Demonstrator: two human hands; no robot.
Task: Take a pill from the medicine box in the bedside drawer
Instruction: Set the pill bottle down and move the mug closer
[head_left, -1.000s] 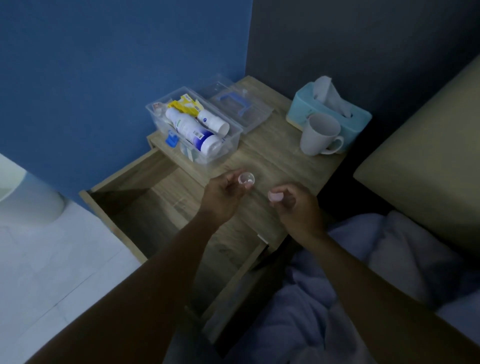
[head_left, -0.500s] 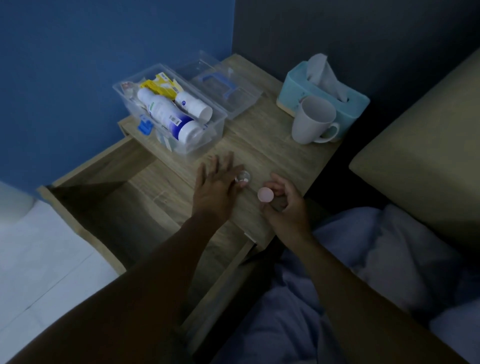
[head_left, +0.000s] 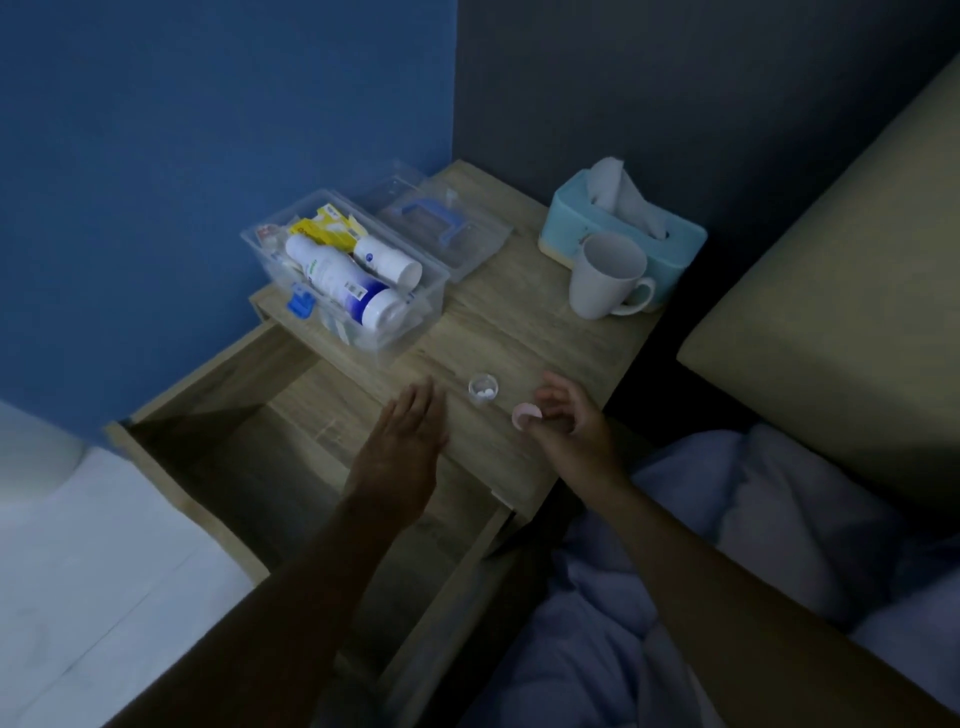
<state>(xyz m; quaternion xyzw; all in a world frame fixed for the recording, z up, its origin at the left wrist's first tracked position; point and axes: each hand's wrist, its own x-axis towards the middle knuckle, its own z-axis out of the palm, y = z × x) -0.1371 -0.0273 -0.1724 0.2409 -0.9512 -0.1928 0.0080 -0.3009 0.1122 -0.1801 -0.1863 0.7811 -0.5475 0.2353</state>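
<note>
A small clear pill jar (head_left: 483, 388) with white pills inside stands uncapped on the wooden bedside table (head_left: 524, 332). My left hand (head_left: 402, 441) hovers flat and empty just left of it, fingers apart, over the edge of the open drawer (head_left: 249, 457). Right of the jar, my right hand (head_left: 563, 423) pinches its pink cap (head_left: 525, 414) between thumb and fingers. The clear medicine box (head_left: 343, 280) sits at the table's back left, lid off, holding white bottles and yellow packets.
The box's clear lid (head_left: 441, 228) with a blue handle lies behind it. A white mug (head_left: 605, 275) and a teal tissue box (head_left: 621, 226) stand at the back right. A beige bed edge (head_left: 841, 312) and pale blanket (head_left: 727, 519) lie to the right.
My left hand set the pill jar down on the table, let go and drew back to the left. My right hand kept hold of the pink cap.
</note>
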